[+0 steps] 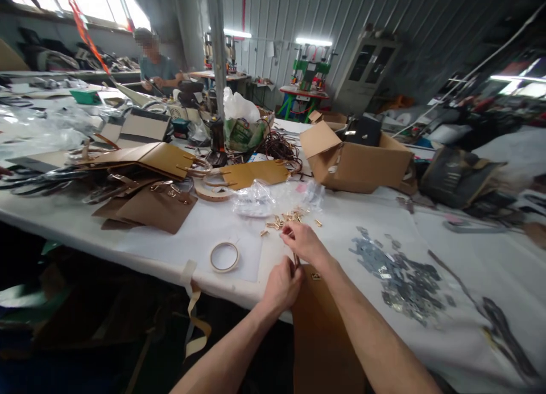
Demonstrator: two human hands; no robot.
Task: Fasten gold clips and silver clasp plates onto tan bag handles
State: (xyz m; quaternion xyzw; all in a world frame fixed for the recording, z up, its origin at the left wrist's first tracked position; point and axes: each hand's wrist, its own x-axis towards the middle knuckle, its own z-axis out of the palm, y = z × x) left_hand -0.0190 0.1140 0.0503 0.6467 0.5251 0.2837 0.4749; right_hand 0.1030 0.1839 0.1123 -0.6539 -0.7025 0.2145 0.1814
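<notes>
At the near edge of the white-covered bench [205, 235] we hold a tan flat leather panel [324, 331] by its top, our left hand [281, 285] curled shut on it, probably because most of it hangs over the side and would slide off. Our right hand [303, 241] reaches forward, wrist bent, fingertips drawn together at the small brass fittings [290, 216]; whether they grip one, we cannot tell.

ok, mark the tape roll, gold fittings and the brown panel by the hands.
tape roll [212, 258]: head view, left rim of ring.
gold fittings [284, 219]: head view, middle of the pile.
brown panel [319, 331]: head view, middle of its face.
</notes>
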